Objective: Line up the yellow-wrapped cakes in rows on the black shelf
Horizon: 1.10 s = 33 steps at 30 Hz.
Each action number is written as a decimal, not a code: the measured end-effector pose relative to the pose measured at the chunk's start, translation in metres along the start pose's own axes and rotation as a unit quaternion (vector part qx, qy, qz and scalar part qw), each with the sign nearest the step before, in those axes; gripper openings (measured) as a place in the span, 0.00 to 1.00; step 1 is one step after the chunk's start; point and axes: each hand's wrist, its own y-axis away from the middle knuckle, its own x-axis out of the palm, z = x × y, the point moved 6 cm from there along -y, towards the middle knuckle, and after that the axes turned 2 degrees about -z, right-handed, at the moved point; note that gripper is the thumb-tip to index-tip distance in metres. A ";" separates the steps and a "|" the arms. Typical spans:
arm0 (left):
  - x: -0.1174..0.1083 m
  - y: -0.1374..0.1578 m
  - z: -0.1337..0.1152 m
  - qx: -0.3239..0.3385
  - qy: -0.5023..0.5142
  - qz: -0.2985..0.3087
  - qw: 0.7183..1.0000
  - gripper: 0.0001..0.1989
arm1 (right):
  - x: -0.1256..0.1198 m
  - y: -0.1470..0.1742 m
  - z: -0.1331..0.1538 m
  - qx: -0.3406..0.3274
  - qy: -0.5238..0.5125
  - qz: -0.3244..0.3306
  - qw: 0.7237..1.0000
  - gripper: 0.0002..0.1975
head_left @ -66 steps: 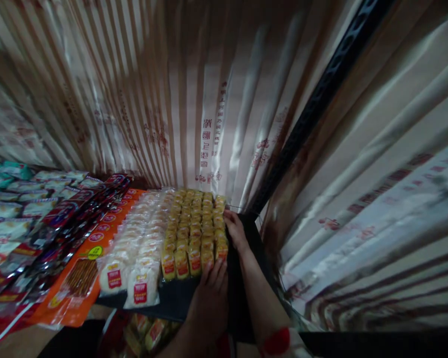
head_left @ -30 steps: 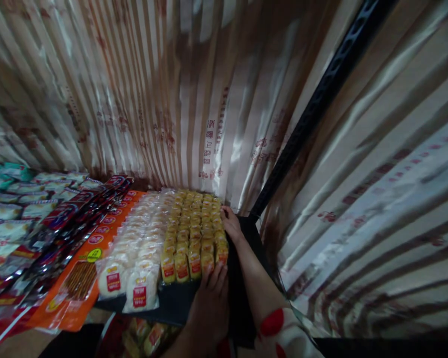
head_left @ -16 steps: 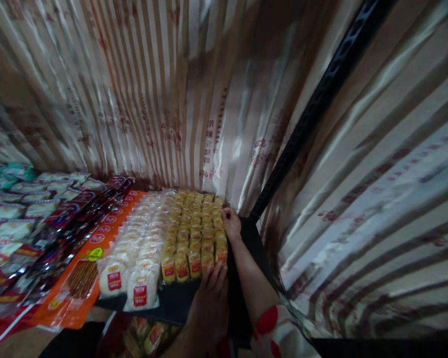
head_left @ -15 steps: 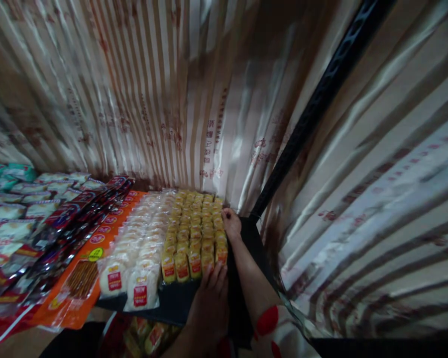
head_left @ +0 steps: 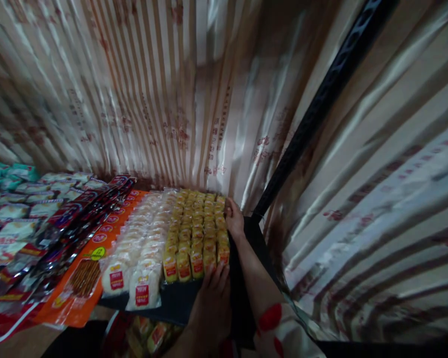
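Observation:
Rows of small yellow snack packets stand packed together on the black shelf. My left hand rests at their front right corner, fingers stretched out and touching the front packets. Along the right side of the block is my right hand, its fingers reaching towards the back and lying against the outermost row. Neither hand grips a packet. Just left of the yellow rows are two rows of clear-wrapped white round snacks with red labels.
An orange bag of stick snacks, dark shiny packets, white packets and green packets fill the left. A black metal post rises at the back right corner. Striped sheeting hangs behind. More yellow packets lie below the shelf.
My right hand has shifted slightly towards the back, and its curled fingers have straightened along the yellow packets. My left hand stays at the front. The view has moved a little.

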 end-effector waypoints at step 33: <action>0.000 0.002 0.001 -0.001 -0.029 0.004 1.000 0.25 | 0.000 0.064 0.013 0.170 -0.202 0.075 0.962 0.29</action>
